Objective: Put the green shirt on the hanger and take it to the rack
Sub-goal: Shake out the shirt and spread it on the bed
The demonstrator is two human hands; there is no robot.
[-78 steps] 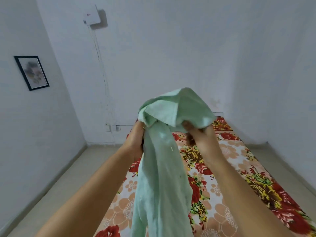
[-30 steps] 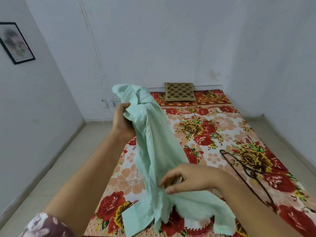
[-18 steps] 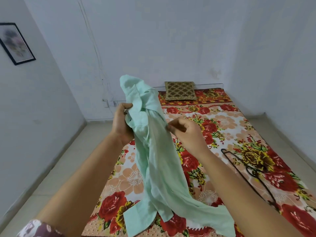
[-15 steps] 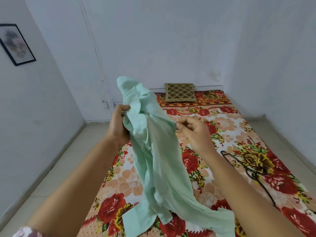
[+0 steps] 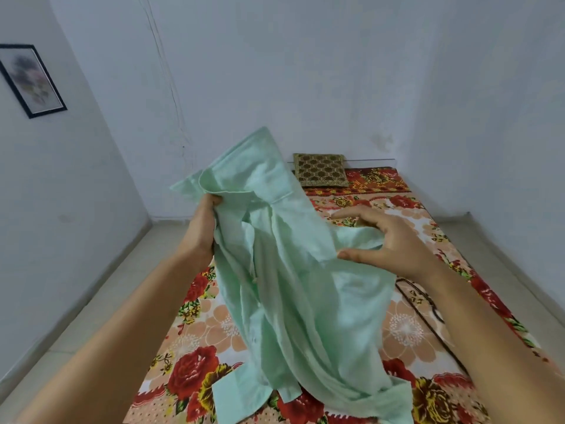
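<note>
I hold the pale green shirt [image 5: 290, 286] up over the bed. My left hand [image 5: 200, 231] grips it just below the collar, which points up and away from me. My right hand [image 5: 391, 240] has its fingers stretched out and holds a raised fold of the shirt's right side between thumb and fingers. The lower part of the shirt and a cuff rest on the bed. A thin black hanger [image 5: 411, 296] lies on the bed to the right, mostly hidden under my right forearm. No rack is in view.
The bed [image 5: 198, 341] with a red floral sheet fills the middle and right. A brown patterned pillow [image 5: 319, 169] lies at its head against the back wall. A bare floor strip [image 5: 91, 301] runs along the left wall, where a framed picture [image 5: 32, 79] hangs.
My right hand slid from pinching the shirt front near my left hand out to the right side, spreading the shirt wider. The collar now stands up more openly. My left hand kept its grip.
</note>
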